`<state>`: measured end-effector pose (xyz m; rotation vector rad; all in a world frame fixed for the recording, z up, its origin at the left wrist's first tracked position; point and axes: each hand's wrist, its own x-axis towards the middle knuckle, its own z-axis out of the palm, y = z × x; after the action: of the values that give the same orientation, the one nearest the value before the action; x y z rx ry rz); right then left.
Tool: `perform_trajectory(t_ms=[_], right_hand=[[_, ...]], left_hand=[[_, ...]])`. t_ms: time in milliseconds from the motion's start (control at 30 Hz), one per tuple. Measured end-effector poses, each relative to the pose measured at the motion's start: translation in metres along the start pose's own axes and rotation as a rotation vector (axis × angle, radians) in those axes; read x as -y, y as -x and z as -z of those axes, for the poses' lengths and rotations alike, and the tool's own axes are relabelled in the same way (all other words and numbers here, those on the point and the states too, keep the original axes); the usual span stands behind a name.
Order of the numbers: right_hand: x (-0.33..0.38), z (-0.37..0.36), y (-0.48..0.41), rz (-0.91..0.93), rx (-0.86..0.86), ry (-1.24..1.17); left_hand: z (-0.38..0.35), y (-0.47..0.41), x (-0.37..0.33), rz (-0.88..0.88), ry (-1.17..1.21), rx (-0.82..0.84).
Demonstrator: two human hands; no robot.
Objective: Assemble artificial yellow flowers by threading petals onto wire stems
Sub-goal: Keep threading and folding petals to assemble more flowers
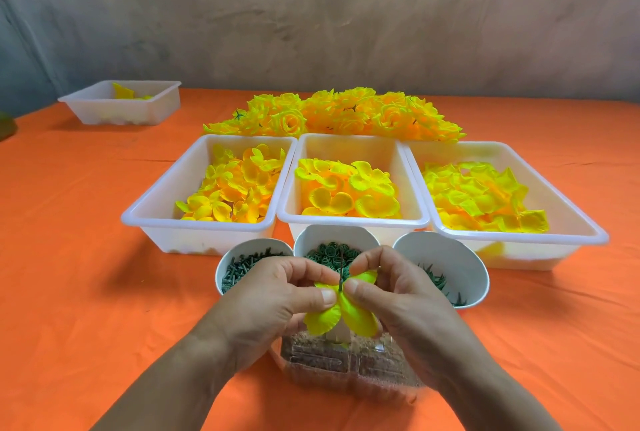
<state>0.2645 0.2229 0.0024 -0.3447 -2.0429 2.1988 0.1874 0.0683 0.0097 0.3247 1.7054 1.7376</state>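
Left hand (277, 295) and right hand (398, 292) pinch petal (356, 316) on stem (341, 273) — orange cloth (86, 292) either side.

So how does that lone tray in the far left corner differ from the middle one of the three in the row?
The lone tray holds only a few yellow pieces; the middle tray is heaped with round yellow petals. The lone tray stands apart on the orange cloth; the middle tray is flanked closely by a left tray and a right tray. Both are white, rectangular plastic.
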Motion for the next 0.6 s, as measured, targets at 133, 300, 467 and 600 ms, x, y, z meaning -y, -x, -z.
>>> perform_trajectory(t_ms=[133, 300, 467, 600], right_hand=[[0.004, 0.003, 0.000, -0.049, -0.001, 0.092], [0.009, 0.020, 0.000, 0.043, -0.074, 0.508], [0.018, 0.037, -0.010, 0.161, -0.193, 0.678], [0.025, 0.042, -0.022, 0.165, -0.190, 0.670]], left_hand=[[0.002, 0.004, -0.001, 0.008, -0.024, 0.030], [0.017, 0.010, -0.016, -0.170, -0.330, -0.084], [0.007, 0.007, -0.016, -0.379, -0.458, -0.042], [-0.019, -0.002, 0.004, -0.454, -0.463, 0.017]])
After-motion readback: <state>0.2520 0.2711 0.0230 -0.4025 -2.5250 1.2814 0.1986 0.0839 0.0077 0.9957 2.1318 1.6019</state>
